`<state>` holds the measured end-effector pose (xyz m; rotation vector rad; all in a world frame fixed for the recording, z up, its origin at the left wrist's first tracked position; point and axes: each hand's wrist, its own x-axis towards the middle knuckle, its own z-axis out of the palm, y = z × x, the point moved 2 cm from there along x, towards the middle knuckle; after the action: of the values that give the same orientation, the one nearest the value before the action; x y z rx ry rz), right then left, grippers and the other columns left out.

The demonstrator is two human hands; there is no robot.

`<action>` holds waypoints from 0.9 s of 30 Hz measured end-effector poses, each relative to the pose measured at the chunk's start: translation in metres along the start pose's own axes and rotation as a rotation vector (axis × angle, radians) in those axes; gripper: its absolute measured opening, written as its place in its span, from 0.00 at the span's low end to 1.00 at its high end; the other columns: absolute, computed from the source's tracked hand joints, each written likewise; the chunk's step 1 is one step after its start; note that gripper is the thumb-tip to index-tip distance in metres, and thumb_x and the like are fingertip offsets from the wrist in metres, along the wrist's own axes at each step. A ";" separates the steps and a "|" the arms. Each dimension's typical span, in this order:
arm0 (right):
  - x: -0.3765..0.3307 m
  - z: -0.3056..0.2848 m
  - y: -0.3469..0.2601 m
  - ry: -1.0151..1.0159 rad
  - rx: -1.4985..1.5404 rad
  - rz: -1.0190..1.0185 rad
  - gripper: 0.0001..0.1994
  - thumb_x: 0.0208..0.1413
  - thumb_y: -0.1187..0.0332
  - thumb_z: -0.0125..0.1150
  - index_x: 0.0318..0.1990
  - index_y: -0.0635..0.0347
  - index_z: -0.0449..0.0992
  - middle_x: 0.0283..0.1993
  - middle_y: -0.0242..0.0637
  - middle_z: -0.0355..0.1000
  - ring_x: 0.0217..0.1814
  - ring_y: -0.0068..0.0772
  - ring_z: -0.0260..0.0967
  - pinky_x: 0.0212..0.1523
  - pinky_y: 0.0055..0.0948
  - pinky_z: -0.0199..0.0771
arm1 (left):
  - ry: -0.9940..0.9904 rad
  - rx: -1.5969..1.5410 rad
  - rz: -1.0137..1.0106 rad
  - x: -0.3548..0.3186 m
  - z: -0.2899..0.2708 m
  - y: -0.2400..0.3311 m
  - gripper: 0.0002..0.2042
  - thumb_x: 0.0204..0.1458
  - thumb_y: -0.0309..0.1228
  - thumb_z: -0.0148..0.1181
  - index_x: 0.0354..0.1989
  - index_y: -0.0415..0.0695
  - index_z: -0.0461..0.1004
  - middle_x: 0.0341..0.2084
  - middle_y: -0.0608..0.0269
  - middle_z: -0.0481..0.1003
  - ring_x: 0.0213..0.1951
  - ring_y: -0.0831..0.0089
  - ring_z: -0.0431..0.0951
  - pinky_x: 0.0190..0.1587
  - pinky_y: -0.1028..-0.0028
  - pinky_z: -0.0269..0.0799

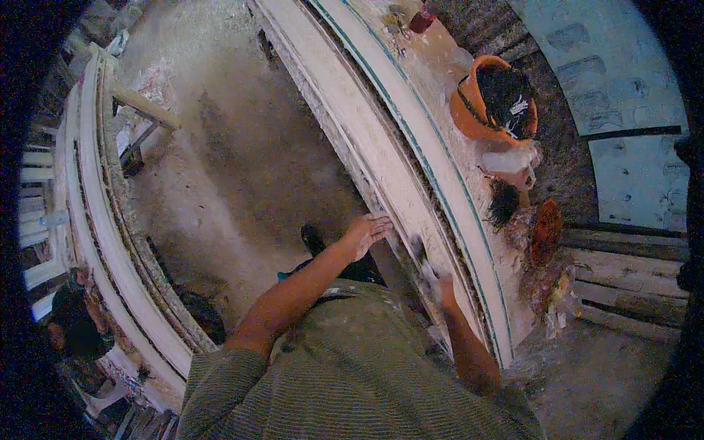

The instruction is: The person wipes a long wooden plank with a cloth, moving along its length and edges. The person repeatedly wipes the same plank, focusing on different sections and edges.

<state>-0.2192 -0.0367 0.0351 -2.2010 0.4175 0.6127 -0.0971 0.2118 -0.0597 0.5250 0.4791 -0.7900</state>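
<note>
A long, pale, dusty moulding strip (381, 143) runs diagonally along a bench in front of me. My left hand (364, 236) is open, its fingers stretched out and lying against the strip's near edge. To its right, my right hand (438, 282) is closed over the same strip, its fingers whitish and blurred. A small dark tool (418, 248) sticks out ahead of those fingers; its exact kind cannot be made out. Beyond a dark groove lies a second pale strip (440, 172) with a green edge.
An orange bucket (469, 110) with dark contents stands on the bench's far side, near a dark bristly clump (503, 202) and a rusty-orange piece (546, 231). At left, another long bench (95, 198) carries pale strips. A person (77, 323) is beside it.
</note>
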 end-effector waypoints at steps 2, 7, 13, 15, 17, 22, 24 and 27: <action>-0.023 -0.011 0.016 -0.027 0.235 0.230 0.22 0.66 0.56 0.63 0.60 0.59 0.78 0.42 0.34 0.78 0.30 0.26 0.72 0.30 0.29 0.75 | 0.022 0.043 0.002 0.002 0.003 0.003 0.22 0.62 0.25 0.55 0.64 0.34 0.67 0.60 0.49 0.73 0.60 0.60 0.75 0.64 0.63 0.72; 0.069 0.016 -0.050 -0.021 0.416 0.209 0.22 0.65 0.56 0.63 0.60 0.60 0.78 0.47 0.37 0.78 0.42 0.33 0.75 0.37 0.33 0.78 | 0.145 0.267 0.025 0.014 0.000 0.011 0.17 0.57 0.23 0.62 0.55 0.32 0.75 0.49 0.53 0.80 0.51 0.63 0.81 0.59 0.64 0.76; 0.253 0.067 -0.255 0.161 0.067 -0.361 0.27 0.57 0.51 0.64 0.47 0.73 0.77 0.43 0.61 0.79 0.45 0.67 0.76 0.47 0.57 0.76 | 0.125 0.600 0.117 0.020 -0.009 0.015 0.09 0.55 0.22 0.65 0.44 0.33 0.80 0.41 0.55 0.83 0.42 0.67 0.84 0.51 0.67 0.79; 0.282 0.069 -0.304 0.203 0.115 -0.359 0.25 0.55 0.54 0.64 0.44 0.74 0.77 0.40 0.61 0.79 0.42 0.67 0.78 0.45 0.56 0.78 | 0.133 0.722 0.174 0.022 -0.010 0.014 0.07 0.55 0.22 0.65 0.41 0.34 0.81 0.40 0.55 0.83 0.40 0.68 0.84 0.49 0.68 0.80; 0.292 0.064 -0.324 0.151 0.017 -0.386 0.19 0.54 0.62 0.61 0.43 0.74 0.76 0.41 0.62 0.78 0.44 0.67 0.77 0.46 0.56 0.77 | 0.128 0.746 0.195 0.022 -0.012 0.014 0.09 0.54 0.21 0.67 0.43 0.34 0.80 0.40 0.55 0.83 0.40 0.68 0.84 0.48 0.68 0.80; 0.228 0.050 -0.236 0.087 -0.308 -0.587 0.16 0.57 0.67 0.62 0.47 0.71 0.75 0.37 0.54 0.75 0.39 0.55 0.75 0.40 0.48 0.76 | 0.269 0.350 0.198 0.008 -0.042 0.044 0.09 0.54 0.24 0.68 0.42 0.37 0.79 0.38 0.58 0.82 0.38 0.69 0.83 0.45 0.68 0.80; 0.186 0.056 -0.168 0.075 0.105 -0.509 0.16 0.59 0.69 0.64 0.52 0.68 0.76 0.33 0.47 0.74 0.33 0.44 0.74 0.34 0.41 0.75 | 0.359 0.209 0.300 -0.002 -0.056 0.070 0.07 0.56 0.27 0.66 0.40 0.39 0.78 0.36 0.59 0.82 0.38 0.68 0.82 0.46 0.67 0.79; 0.160 0.085 -0.090 0.032 0.351 -0.187 0.14 0.65 0.64 0.62 0.53 0.62 0.77 0.29 0.33 0.72 0.27 0.24 0.69 0.26 0.25 0.68 | 0.235 0.005 0.455 -0.008 -0.064 0.119 0.08 0.57 0.33 0.64 0.39 0.42 0.77 0.35 0.61 0.80 0.41 0.66 0.80 0.50 0.66 0.77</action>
<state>-0.0680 0.0707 -0.0459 -1.8886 0.3050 0.3713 -0.0241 0.3253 -0.0736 0.7043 0.5474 -0.2943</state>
